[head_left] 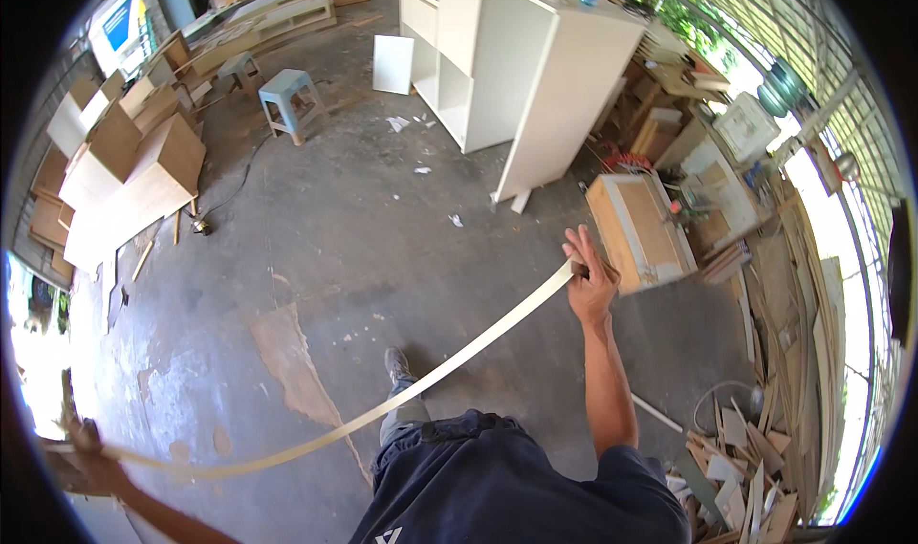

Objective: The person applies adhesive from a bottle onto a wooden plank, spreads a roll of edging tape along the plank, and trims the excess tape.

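A long, narrow pale wooden strip [478,341] stretches across in front of my body, looking bowed in this wide view. Its right end is gripped by my right hand [593,281], with some fingers raised off it. At the far left, my left hand [96,463] is closed at the strip's other end; blur and the picture's rim hide much of its fingers. Beneath the strip, one of my shoes [396,362] stands on the grey concrete floor [382,248].
Ahead stands a large white cabinet [555,104] with a white panel [392,64] beside it. A wooden box [643,228] is near my right hand. Wood offcuts [746,467] pile up at right. Two plastic stools [290,99] and several wooden boxes [158,166] stand at left.
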### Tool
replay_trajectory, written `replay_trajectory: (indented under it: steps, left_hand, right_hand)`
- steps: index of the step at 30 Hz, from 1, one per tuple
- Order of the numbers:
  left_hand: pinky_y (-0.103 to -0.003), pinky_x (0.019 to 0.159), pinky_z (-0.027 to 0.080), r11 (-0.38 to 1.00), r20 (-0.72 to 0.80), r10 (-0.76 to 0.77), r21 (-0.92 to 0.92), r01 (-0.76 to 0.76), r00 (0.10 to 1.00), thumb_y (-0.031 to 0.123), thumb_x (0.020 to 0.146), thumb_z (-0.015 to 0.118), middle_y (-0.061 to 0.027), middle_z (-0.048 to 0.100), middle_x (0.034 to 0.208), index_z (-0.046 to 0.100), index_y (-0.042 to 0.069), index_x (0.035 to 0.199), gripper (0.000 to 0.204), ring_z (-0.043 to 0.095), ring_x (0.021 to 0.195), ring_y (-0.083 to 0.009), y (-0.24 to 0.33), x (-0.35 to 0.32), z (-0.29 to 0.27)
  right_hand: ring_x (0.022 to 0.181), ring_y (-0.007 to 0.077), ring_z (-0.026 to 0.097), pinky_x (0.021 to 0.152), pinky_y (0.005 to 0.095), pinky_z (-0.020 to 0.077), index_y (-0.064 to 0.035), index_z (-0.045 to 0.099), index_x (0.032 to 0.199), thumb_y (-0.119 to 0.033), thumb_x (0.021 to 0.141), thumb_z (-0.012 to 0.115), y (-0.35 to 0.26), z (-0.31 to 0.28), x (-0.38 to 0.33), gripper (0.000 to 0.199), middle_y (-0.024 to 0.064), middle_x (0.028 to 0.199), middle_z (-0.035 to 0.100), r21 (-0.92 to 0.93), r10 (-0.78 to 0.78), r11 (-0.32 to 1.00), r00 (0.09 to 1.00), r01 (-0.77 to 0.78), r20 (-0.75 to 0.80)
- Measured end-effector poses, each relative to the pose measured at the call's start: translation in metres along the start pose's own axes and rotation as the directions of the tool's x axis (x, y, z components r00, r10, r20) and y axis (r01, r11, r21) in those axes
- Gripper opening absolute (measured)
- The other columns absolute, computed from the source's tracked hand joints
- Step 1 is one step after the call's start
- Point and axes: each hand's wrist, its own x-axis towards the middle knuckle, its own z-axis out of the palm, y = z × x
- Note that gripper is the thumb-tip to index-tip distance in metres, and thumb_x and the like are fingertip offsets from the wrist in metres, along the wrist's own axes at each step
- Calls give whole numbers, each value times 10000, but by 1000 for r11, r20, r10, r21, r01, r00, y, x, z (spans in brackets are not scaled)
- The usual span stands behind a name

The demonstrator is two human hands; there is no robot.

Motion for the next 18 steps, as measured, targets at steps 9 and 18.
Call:
replay_trajectory:
  steps: [9, 18]
  left_hand:
    - [-293, 814, 539, 736, 898, 207, -405, 543, 389, 92, 898, 721, -82, 721, 1119, 643, -14, 1257, 382, 662, 987, -153, 221, -127, 412]
    - [-260, 711, 527, 593, 959, 224, -274, 757, 171, 4, 877, 706, -81, 731, 913, 732, -39, 1061, 191, 660, 768, -109, 198, -94, 532]
  right_hand:
    - [883, 247, 751, 684, 298, 589, 10, 595, 1308, 93, 745, 727, -119, 180, 112, 584, 120, 1050, 752, 126, -141, 982, 990, 140, -6]
    - [845, 207, 755, 664, 295, 585, -59, 681, 1202, 101, 716, 684, -96, 277, 151, 511, 82, 1077, 753, 230, -28, 973, 979, -20, 202]
